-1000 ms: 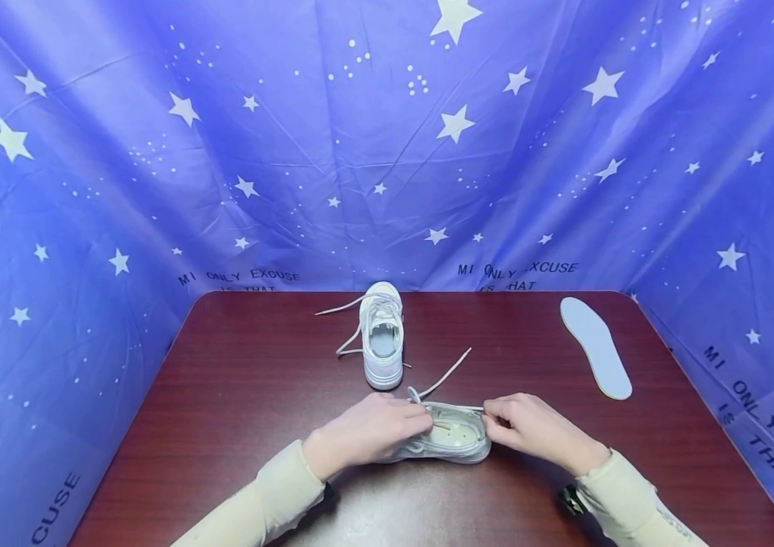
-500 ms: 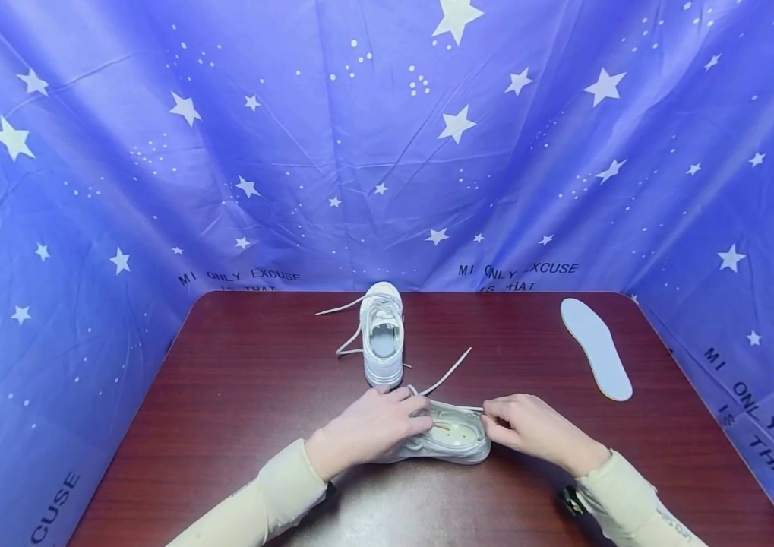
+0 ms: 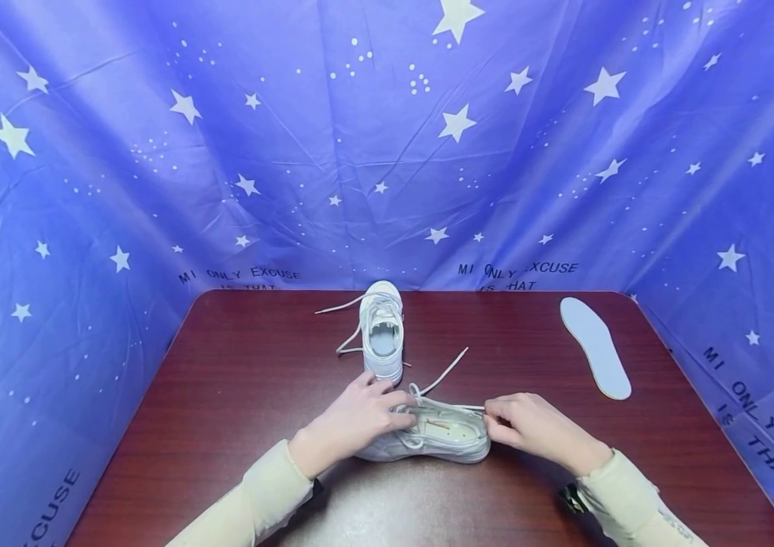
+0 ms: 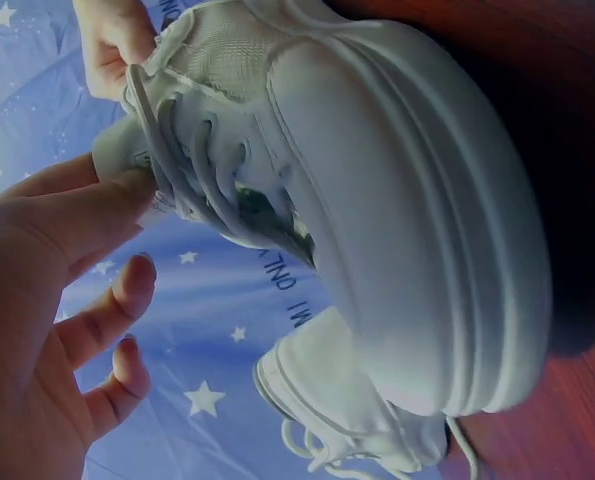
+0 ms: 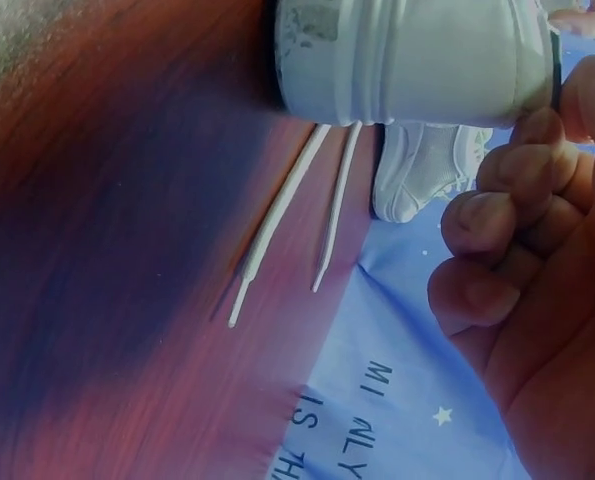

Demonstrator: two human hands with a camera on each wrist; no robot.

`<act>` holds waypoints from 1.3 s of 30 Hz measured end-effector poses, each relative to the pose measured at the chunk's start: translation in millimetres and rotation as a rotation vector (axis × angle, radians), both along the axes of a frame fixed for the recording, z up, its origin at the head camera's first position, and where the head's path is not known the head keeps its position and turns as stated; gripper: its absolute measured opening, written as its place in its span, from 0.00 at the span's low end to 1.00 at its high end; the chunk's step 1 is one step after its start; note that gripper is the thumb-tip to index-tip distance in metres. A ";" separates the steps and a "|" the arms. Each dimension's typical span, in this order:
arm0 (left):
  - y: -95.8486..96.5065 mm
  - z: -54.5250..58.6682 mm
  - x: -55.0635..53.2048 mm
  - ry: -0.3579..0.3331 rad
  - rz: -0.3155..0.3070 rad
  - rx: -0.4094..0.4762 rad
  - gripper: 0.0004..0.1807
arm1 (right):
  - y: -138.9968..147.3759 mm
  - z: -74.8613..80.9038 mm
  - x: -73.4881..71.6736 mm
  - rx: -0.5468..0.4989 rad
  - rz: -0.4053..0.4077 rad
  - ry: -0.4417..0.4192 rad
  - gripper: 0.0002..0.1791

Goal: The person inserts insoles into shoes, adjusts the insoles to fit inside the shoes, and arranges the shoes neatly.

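Observation:
A white lace-up sneaker (image 3: 421,450) lies in front of me, toe to the left, opening facing up. Its inside shows a bare cream footbed (image 3: 456,433). With thumb and finger, my left hand (image 3: 352,416) pinches the tongue (image 4: 122,145) in the left wrist view, its other fingers held apart. At the heel, my right hand (image 3: 533,427) pinches the top edge of the collar, other fingers curled, as the right wrist view shows. One loose lace (image 3: 447,368) trails from the sneaker onto the table.
Behind stands the matching sneaker (image 3: 383,370), toe away, with its laces spread. A white insole (image 3: 595,348) lies at the right on the dark red table (image 3: 236,365). A blue star-printed curtain (image 3: 332,152) encloses the table's back and sides.
My left hand has shifted left from the sneaker's opening towards the tongue and toe, uncovering more of the inside and the laces. My right hand stays at the heel.

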State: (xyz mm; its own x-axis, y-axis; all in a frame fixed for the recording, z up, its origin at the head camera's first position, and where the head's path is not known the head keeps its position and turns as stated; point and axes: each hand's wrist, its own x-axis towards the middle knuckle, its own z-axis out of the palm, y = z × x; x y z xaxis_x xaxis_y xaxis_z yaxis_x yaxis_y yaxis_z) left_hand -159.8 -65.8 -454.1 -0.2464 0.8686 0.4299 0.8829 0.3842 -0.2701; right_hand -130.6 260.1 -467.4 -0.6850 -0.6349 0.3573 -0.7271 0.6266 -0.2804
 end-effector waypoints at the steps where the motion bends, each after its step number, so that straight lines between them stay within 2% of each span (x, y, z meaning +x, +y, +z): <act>1: -1.8 -0.3 -0.2 -0.005 0.000 0.009 0.11 | 0.2 0.2 -0.2 0.001 -0.002 -0.002 0.21; 7: -9.3 -5.4 -0.1 -0.036 -0.001 0.040 0.10 | 0.8 0.2 -0.7 -0.003 -0.012 -0.009 0.21; 15: -5.6 -10.3 2.8 -0.088 -0.050 0.056 0.12 | 2.7 -2.8 1.1 -0.008 -0.040 -0.011 0.22; 20: 0.0 -10.8 4.5 -0.067 -0.042 0.037 0.12 | 6.6 -5.8 3.6 -0.006 -0.068 -0.009 0.24; 27: 5.1 -9.8 8.6 -0.060 -0.033 0.005 0.15 | 18.7 -11.8 6.7 -0.005 -0.170 -0.035 0.24; 34: 6.0 -12.9 9.2 -0.062 -0.031 0.004 0.17 | 36.2 -12.4 1.4 0.010 -0.232 -0.033 0.16; 39: 5.6 -12.5 11.1 -0.078 -0.024 -0.003 0.17 | 52.8 -11.5 -3.6 0.010 -0.322 -0.064 0.14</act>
